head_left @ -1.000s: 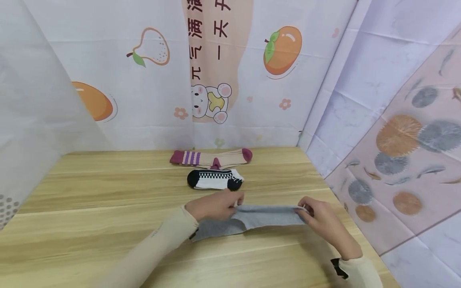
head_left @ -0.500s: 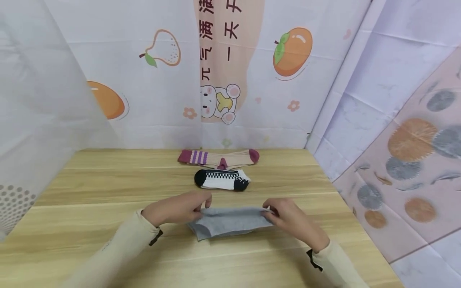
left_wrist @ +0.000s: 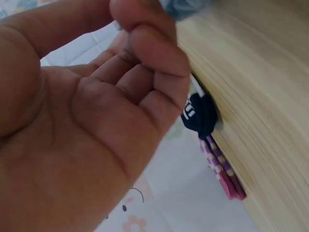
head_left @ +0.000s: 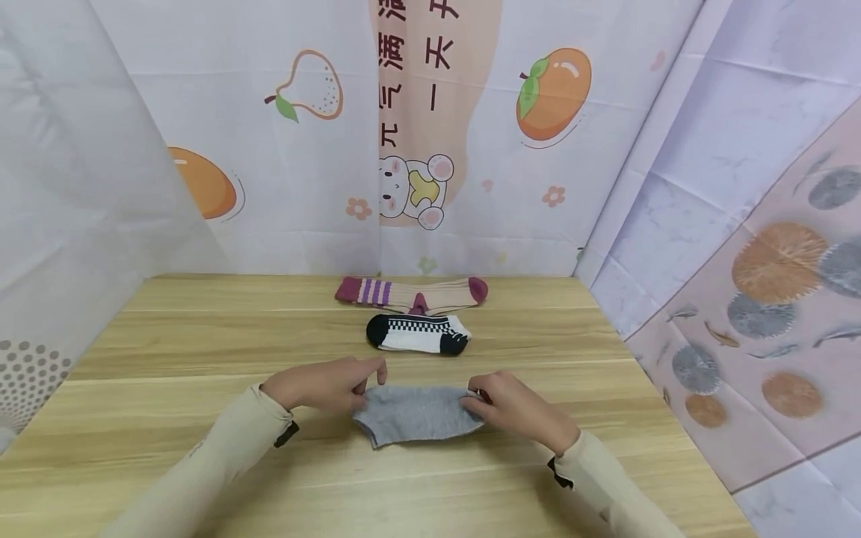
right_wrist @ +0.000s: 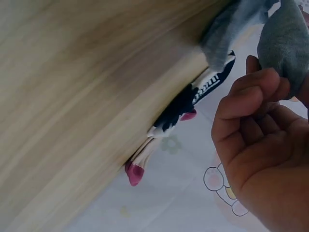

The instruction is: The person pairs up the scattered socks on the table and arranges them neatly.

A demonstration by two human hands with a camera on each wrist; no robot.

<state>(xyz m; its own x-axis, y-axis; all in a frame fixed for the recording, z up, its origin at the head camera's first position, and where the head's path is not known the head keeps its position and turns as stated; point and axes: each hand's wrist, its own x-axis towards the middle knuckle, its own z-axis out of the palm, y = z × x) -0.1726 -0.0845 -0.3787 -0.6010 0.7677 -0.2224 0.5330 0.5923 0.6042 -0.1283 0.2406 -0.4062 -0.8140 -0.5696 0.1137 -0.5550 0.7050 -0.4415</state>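
A grey ankle sock [head_left: 420, 415] lies sideways, its open cuff toward the left, close above or on the wooden table. My left hand [head_left: 326, 385] pinches its left end between thumb and bent fingers. At the opposite end my right hand [head_left: 521, 407] pinches the fabric; the right wrist view shows the grey sock [right_wrist: 285, 46] bunched at the fingertips. In the left wrist view the left hand [left_wrist: 96, 106] has curled fingers, with only a blurred bit of the sock [left_wrist: 186, 8] behind them. The exact contact there is hidden.
Behind the grey sock lie black-and-white sneaker-patterned socks [head_left: 417, 334]. Farther back are beige socks [head_left: 430, 296] with maroon ends and purple stripes. The wooden table [head_left: 222, 336] meets a printed curtain [head_left: 303, 187] at the back, and another curtain [head_left: 713, 299] hangs on the right.
The right hand has moved left, bringing the grey sock's ends closer together; the sock now looks shorter and flatter. The left hand has shifted left to its cuff end. The head view has turned slightly.
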